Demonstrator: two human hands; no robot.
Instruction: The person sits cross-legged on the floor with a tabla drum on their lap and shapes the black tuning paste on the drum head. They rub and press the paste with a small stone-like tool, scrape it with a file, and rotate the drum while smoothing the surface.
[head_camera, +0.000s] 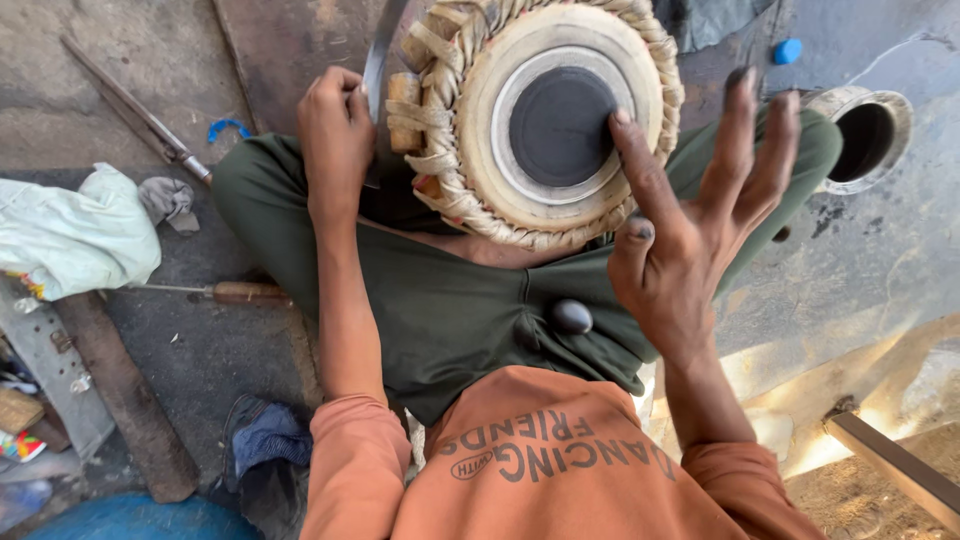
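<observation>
A small hand drum (480, 150) lies tilted between my crossed legs, its pale skin head with a black centre patch facing up and woven leather straps around its rim. My left hand (335, 135) is shut on a curved metal blade (378, 60) held against the drum's left side by the wooden pegs. My right hand (690, 215) is spread with fingers apart, its index fingertip touching the drum head at the edge of the black patch. A smooth dark stone (571, 316) rests in my lap.
To the left lie a long metal tool (140, 115), a wooden-handled awl (235, 292), a crumpled pale cloth (75, 235) and a blue ring (228, 127). A second drum shell (890, 105) stands at the right. A blue cap (787, 50) sits beyond it.
</observation>
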